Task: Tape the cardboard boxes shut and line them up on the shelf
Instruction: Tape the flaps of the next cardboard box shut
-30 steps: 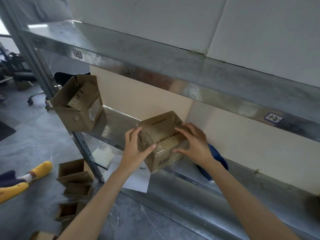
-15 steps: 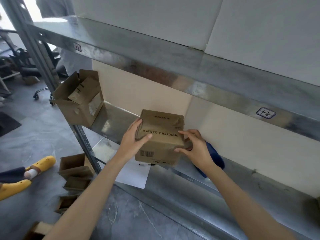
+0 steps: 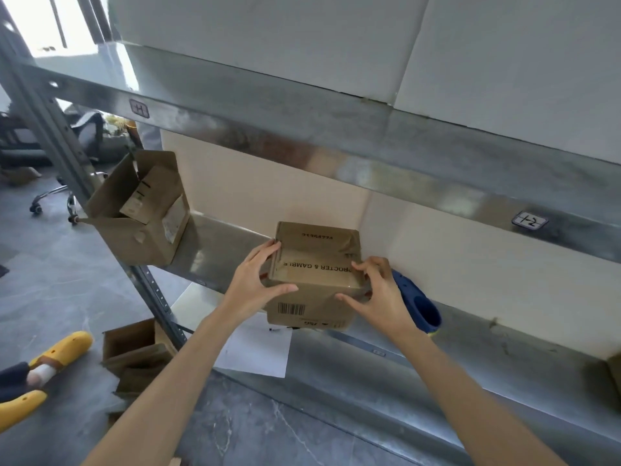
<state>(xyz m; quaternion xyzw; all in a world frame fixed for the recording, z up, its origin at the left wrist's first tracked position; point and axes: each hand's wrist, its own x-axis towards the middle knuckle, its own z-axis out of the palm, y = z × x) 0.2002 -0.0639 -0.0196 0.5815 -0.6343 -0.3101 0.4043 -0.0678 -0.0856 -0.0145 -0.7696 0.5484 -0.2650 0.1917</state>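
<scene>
A small closed cardboard box (image 3: pixel 316 264) with black print and a barcode sits on the metal shelf (image 3: pixel 218 243), its top facing me. My left hand (image 3: pixel 258 280) grips its left side, thumb on the front face and fingers along the top left edge. My right hand (image 3: pixel 376 290) grips the right side, fingers curled over the top right edge, thumb on the front. A second cardboard box (image 3: pixel 141 210) with open flaps stands at the shelf's left end, partly overhanging the edge.
A blue tape dispenser (image 3: pixel 416 304) lies on the shelf just right of my right hand. A white sheet of paper (image 3: pixel 258 351) hangs below the box. Several open boxes (image 3: pixel 134 351) lie on the floor by the upright post (image 3: pixel 67 156). Yellow shoes (image 3: pixel 50 358) are at left.
The box has been turned from a tilted, corner-on pose to square with the shelf, top facing me. Both hands shifted with it and still hold its sides.
</scene>
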